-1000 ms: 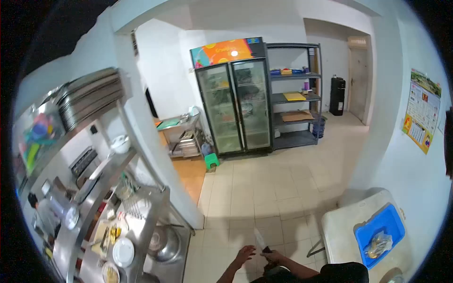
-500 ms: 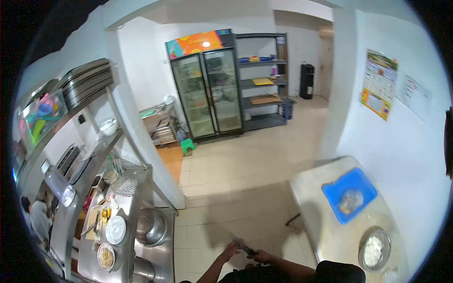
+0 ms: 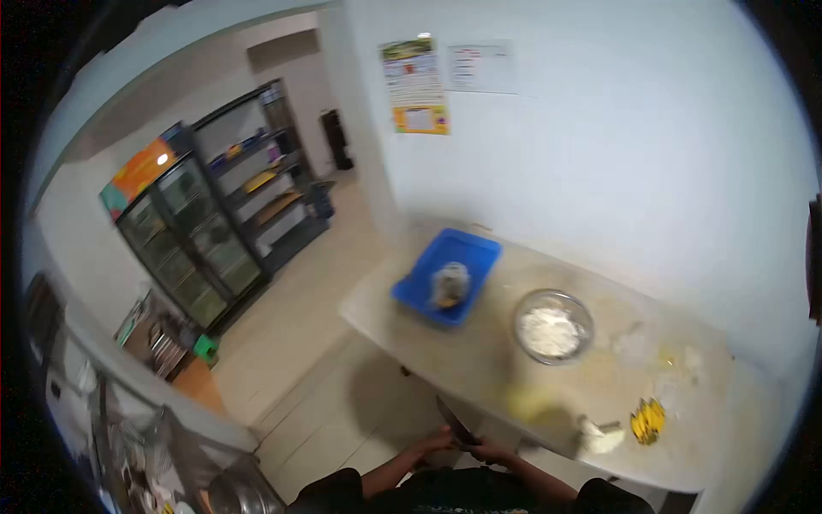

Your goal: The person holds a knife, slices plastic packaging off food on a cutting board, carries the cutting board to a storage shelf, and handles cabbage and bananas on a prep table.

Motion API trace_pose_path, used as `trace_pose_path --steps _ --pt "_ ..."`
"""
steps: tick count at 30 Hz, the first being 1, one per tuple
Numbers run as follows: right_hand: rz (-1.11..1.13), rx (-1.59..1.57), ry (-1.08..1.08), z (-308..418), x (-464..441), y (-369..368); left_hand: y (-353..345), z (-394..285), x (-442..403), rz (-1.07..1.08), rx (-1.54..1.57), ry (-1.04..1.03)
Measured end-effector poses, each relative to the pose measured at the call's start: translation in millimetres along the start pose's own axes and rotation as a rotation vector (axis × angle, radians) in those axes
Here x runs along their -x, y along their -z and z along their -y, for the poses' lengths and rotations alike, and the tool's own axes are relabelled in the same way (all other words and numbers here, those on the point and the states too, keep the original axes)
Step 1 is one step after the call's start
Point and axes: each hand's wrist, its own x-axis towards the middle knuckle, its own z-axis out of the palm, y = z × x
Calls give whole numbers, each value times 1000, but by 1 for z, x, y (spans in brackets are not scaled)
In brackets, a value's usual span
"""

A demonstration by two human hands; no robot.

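Note:
A knife is held in front of my body, its dark blade pointing up and to the left. My right hand is closed round the handle end. At the blade, my left hand has its fingers curled against the side; blur hides their exact grip. To the right of the hands is the pale table. A bunch of bananas lies on it near the front, beside a pale peel-like piece. Farther back stands a metal bowl of white, crumbly-looking food.
A blue tray with a clear plastic bag sits at the table's far left. Clear plastic lies right of the bowl. Across the tiled floor stand a glass-door fridge and a dark shelf rack. Metal pots are at lower left.
My view has swung right, from the steel counter and fridge toward the table, bringing the bananas into sight. The knife stays in my hands.

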Motion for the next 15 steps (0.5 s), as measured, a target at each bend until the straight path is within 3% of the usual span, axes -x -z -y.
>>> trace_pose_path --steps 6,7,8,9,12,13,15 --pt "-160 -64 -58 -165 40 93 -143 -1 -107 346 -214 -270" --pt "-186 -119 42 -204 33 107 -164 -10 -117 403 -232 -298" --pt "-216 -167 143 -233 37 118 -183 -26 -120 442 -77 -124" --pt "-265 -194 136 -246 53 129 -204 -45 -122 469 72 57" --pt "-204 -256 -19 -250 107 153 -254 -131 -94 482 -131 135" --pt "-226 -271 -42 -236 135 152 -263 -125 -107 514 -151 144" --pt "-267 -312 -68 -231 160 147 -277 -101 -146 680 -257 -120"
